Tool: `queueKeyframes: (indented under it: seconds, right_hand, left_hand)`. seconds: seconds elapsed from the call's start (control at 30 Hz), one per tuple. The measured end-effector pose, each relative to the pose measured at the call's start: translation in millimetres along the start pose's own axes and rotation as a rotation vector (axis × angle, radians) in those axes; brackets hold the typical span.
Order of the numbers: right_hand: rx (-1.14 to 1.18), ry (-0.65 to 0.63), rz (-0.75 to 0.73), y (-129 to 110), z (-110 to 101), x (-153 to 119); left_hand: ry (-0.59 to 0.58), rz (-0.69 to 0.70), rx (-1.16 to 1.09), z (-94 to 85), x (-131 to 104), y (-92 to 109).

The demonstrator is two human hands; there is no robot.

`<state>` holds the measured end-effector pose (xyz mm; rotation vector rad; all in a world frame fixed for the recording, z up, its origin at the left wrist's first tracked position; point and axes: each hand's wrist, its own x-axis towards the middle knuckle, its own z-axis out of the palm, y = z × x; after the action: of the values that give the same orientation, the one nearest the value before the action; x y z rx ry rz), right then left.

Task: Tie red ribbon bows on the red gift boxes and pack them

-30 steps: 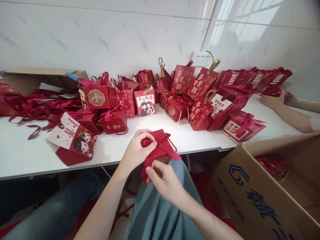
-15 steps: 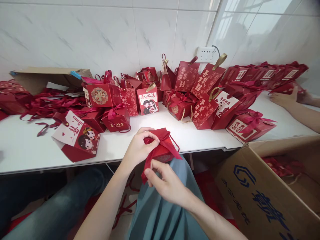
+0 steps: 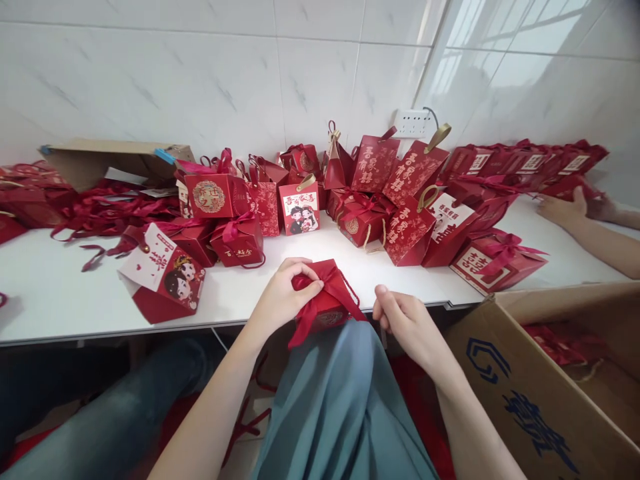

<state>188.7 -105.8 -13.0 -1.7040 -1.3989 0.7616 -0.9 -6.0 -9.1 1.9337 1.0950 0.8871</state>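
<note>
A small red gift box stands at the table's front edge, over my lap. A red ribbon crosses its top, one tail hanging at the front left and another slanting right. My left hand pinches the ribbon at the crossing between thumb and fingertips, its palm against the box's left side. To the right of the box, apart from it, is my right hand, thumb up and fingers curled, with nothing visible in them. A twisted red cord runs along the box's right side.
Several red gift boxes and bags crowd the white table. Behind on the left is a cardboard tray by loose ribbons. A large carton stands at my right. Another person's hands rest at the far right.
My right hand has let go of the ribbon's front tail and moved right, away from the box. The tail now hangs free. My left hand keeps its pinch; the view has shifted slightly.
</note>
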Motion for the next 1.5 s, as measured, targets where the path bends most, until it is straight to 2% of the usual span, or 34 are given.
queueKeyframes:
  seconds: [0.03, 0.1, 0.23, 0.37, 0.43, 0.53, 0.6, 0.7, 0.73, 0.8, 0.93, 1.17, 1.33, 1.5]
  right_hand:
    - [-0.03, -0.005, -0.004, 1.3, -0.7, 3.9]
    - [-0.025, -0.102, -0.03, 2.8, 3.5, 9.7]
    - [0.127, -0.279, -0.062, 5.9, 13.1, 11.3]
    - [0.109, -0.43, -0.064, 9.2, -0.1, 16.9]
    - [0.025, -0.322, -0.09, 6.2, -8.4, 28.1]
    - [-0.137, -0.04, -0.164, -8.4, -8.5, 51.7]
    - [-0.236, -0.012, -0.208, -21.5, 0.2, 66.2]
    - [-0.32, -0.021, -0.23, -36.1, 16.5, 78.8]
    - [-0.336, -0.013, -0.228, -38.4, 20.8, 80.3]
    - [-0.354, -0.008, -0.222, -39.5, 26.4, 80.6]
    - [-0.24, -0.012, -0.214, -33.3, 29.5, 74.3]
    - [0.217, 0.048, -0.214, -10.1, 39.4, 56.5]
    - [0.278, 0.077, -0.21, -1.3, 44.4, 52.0]
    - [0.358, 0.029, -0.182, 2.0, 44.7, 53.5]
  left_hand:
    - [0.0, 0.004, -0.002, 0.1, 0.1, -0.3]
    - [0.0, 0.004, -0.005, 0.3, 0.2, -0.8]
    - [-0.01, -0.018, -0.01, 0.1, 0.4, -0.7]
    - [-0.021, -0.037, -0.013, -0.9, 1.0, -0.3]
    - [-0.027, -0.034, -0.013, -1.1, 1.2, -0.2]
    - [-0.004, -0.023, -0.015, -1.0, 0.0, 0.6]
    - [0.108, -0.004, 0.009, -1.2, -2.9, 1.5]
    - [0.384, -0.027, 0.146, -2.3, -10.8, 3.4]
    - [0.437, -0.054, 0.198, -2.6, -13.9, 4.4]
    - [0.414, -0.136, 0.265, -2.8, -19.5, 7.0]
    - [0.243, -0.236, 0.268, -0.4, -24.4, 10.1]
    - [0.26, -0.198, 0.018, 6.4, -26.2, -1.6]
    - [0.264, -0.207, -0.027, 8.1, -27.5, -4.5]
    - [0.26, -0.208, -0.013, 7.5, -28.1, -3.2]
